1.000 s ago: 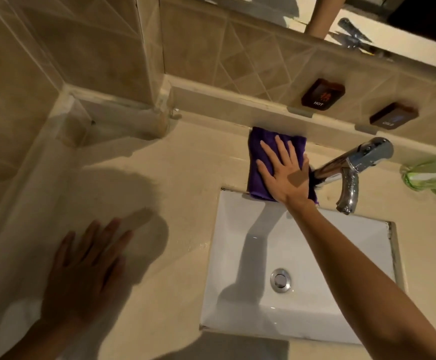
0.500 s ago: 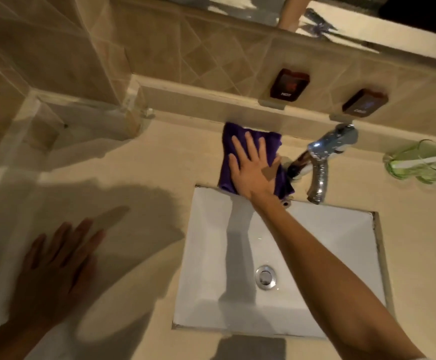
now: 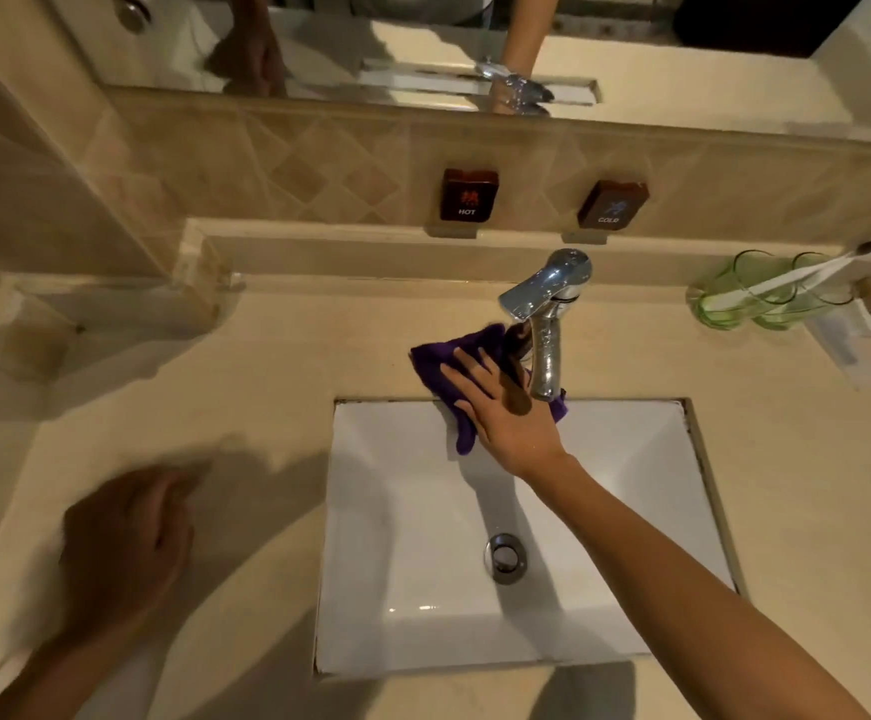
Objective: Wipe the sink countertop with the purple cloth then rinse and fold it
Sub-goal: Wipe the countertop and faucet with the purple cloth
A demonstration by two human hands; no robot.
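Observation:
The purple cloth (image 3: 454, 356) lies on the beige countertop (image 3: 267, 387) at the back edge of the white sink (image 3: 397, 537), partly hanging over the rim. My right hand (image 3: 501, 407) presses flat on it with straight fingers, just left of the chrome tap (image 3: 547, 324), whose spout hides part of the cloth. My left hand (image 3: 127, 543) rests on the countertop at the left, blurred, with its fingers somewhat bent and nothing in it.
Hot (image 3: 469, 195) and cold (image 3: 612, 204) buttons sit on the tiled wall behind the tap. A green glass cup (image 3: 745, 298) with a toothbrush stands at the back right. A mirror (image 3: 423, 39) runs above. The drain (image 3: 505, 557) is in the basin's middle.
My right hand has slid the cloth towards me and to the right, from the back ledge to the sink rim under the tap. My left hand has shifted and curled a little.

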